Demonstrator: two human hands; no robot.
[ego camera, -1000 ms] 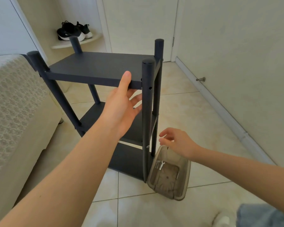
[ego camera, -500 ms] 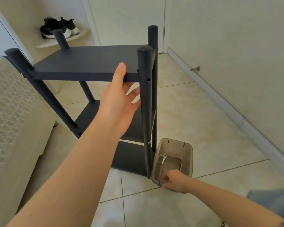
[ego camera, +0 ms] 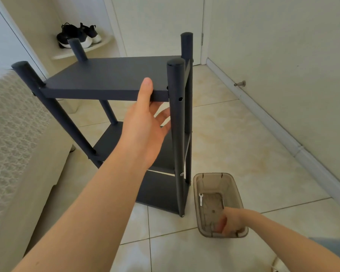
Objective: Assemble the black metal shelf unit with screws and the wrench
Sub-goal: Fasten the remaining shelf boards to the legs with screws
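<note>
Reaching for hardware: your right grip [ego camera: 231, 222] is down in the near end of the translucent bin [ego camera: 212, 174] on the tiled floor [ego camera: 243, 144], fingers curled downward; whether they have closed on a screw cannot be told, because the grip hides whatever lies under it. The wrench [ego camera: 201, 199] lies flat on the bin's bottom toward the far left corner, just beyond your right grip and not touching it, its long axis running away from you along the bin's length. The bin sits just beside the foot of the front right post [ego camera: 176, 134] of the black shelf unit [ego camera: 157, 193], which stands upright. Your left grip [ego camera: 145, 126] steadies the top shelf [ego camera: 110, 75]: the thumb lies straight on the front edge, the fingers spread beneath, not closed round the panel. Just right of that thumb, the post shows an unfilled screw hole [ego camera: 180, 99] level with the shelf edge. The coming move probably turns on that hole: it lies up and to the left of your right grip, well apart, so the right grip, nearer the bin, would carry screw and wrench up while the left, nearer the hole, keeps the shelf level
</note>
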